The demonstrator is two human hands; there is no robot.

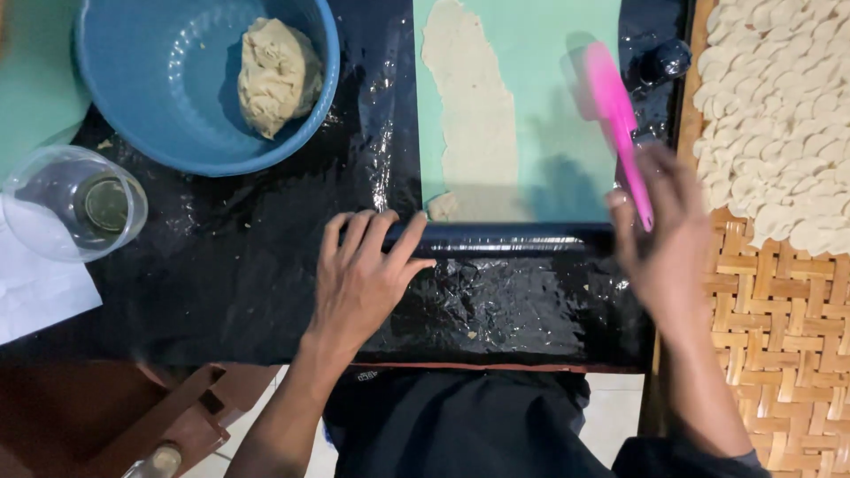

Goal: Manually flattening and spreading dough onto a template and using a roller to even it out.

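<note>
Closest to the person, the left hand (363,274) lies flat and open, fingers spread, on the shiny black plastic sheet (266,265) that covers the worktop; its fingertips rest against the dark glossy rolling bar (513,235) that runs crosswise along the near edge of the pale green rectangular mat (567,106), which looks like a way of keeping bar and mat from sliding. The right hand (664,239) is closed around the handle of a bright pink plastic spatula (615,124), blade pointing away and hovering over the right side of the mat, apart from the dough; it is blurred, so the exact grip is hard to read. On the mat's left half lies a long, thin strip of rolled beige dough (474,106), with a small scrap near its lower end, just beside the bar. To the right, a woven bamboo tray (779,336) holds many small pale dough cut-outs (779,106) laid overlapping in rows, near enough for the right hand to reach. Farther off to the left, a round blue plastic basin (133,97) holds a lump of dough (276,75), and near it a clear glass jar (71,204) stands partly on a white sheet of paper (35,283).
</note>
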